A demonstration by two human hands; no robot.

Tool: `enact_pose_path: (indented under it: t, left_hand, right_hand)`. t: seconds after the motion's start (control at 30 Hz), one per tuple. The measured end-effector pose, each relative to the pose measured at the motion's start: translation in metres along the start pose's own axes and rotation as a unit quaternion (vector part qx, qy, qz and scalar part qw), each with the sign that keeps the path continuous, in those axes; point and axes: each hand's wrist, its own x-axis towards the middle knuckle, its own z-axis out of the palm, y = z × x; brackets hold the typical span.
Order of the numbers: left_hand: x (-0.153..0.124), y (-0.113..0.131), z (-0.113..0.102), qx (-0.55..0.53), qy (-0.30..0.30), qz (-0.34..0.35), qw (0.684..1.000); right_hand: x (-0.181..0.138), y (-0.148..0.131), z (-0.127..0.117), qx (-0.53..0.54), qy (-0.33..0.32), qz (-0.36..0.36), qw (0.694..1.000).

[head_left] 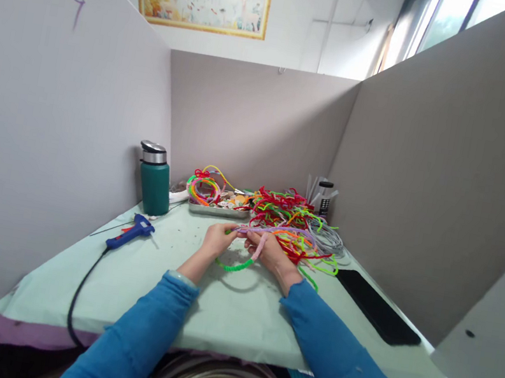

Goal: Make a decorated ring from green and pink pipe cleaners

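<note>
Both hands are over the middle of the table with a ring wrapped in fuzzy pipe cleaner (237, 268), green along the bottom and pale pink on the right. My left hand (217, 241) pinches the ring's upper left side. My right hand (270, 256) is closed on its upper right part, fingertips close to the left ones. From the fingers a purple pipe cleaner (296, 231) arcs to the right over the heap. Fingers partly hide the top of the ring. Just behind the right hand lies a tangled heap of coloured pipe cleaners (279, 201).
A metal tray (218, 212) of small pieces, with a colourful wrapped ring (190, 190), stands behind the hands. On the left are a green bottle (154, 187) and a corded blue glue gun (131, 234). Grey wire (333, 241) and a flat black object (378, 308) lie right. Partitions (258, 125) enclose the table.
</note>
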Motion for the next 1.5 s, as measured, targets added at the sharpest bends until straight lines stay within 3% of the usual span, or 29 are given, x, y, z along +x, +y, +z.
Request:
enact_pose_path:
  t: [0.23,0.43,0.6,0.87,1.2,1.5]
  left_hand:
    - [-0.004,0.006,-0.002,0.066,-0.010,0.026,0.997]
    - [-0.002,0.004,-0.001,0.098,-0.002,0.004,0.995]
    - [-0.004,0.011,-0.003,0.085,-0.023,-0.015,0.996]
    - [-0.003,0.007,0.002,0.008,-0.076,-0.037,0.996]
    - [-0.005,0.009,0.002,-0.157,-0.125,-0.146,0.969]
    - [-0.006,0.008,0.003,-0.153,-0.132,-0.163,0.966]
  right_hand:
    - [-0.001,-0.004,0.002,0.016,-0.029,0.000,0.999]
    - [0.003,0.000,0.002,-0.008,0.019,0.013,1.000]
    - [0.002,0.004,0.000,-0.078,0.043,-0.029,0.996]
    - [0.000,0.001,0.002,-0.119,0.063,-0.047,0.990]
    - [0.002,0.004,0.000,-0.155,0.073,-0.066,0.983]
    - [-0.002,-0.003,0.004,-0.177,0.076,-0.058,0.980]
